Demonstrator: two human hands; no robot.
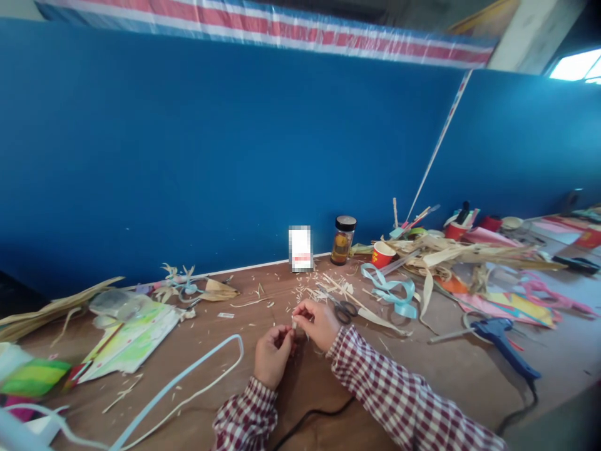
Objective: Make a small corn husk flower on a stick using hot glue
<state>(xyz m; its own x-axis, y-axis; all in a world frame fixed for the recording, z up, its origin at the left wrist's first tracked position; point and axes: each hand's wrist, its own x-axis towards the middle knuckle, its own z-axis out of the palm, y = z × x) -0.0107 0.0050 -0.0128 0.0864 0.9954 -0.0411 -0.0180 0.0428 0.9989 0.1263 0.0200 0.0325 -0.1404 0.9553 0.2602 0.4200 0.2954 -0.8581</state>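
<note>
In the head view my left hand (273,356) is closed in a pinch at the middle of the brown table. My right hand (318,323) comes in from the right, thumb and fingertips also pinched. Between the two sets of fingertips is a small pale piece (294,323), too small to name; both hands seem to grip it. Just beyond my right hand lie dark-handled scissors (346,312), partly covered by it. Cut pale slivers (307,289) are scattered behind the hands. A dried corn husk strip (382,318) rests to the right of the scissors.
A dark-lidded jar (343,241) and a blurred white upright object (301,249) stand by the blue partition (235,138). To the right are light-blue ribbon (404,307), a red paper cup (384,254), a husk pile (451,250) and a blue glue gun (504,344). A pale-blue tube (178,378) loops at left.
</note>
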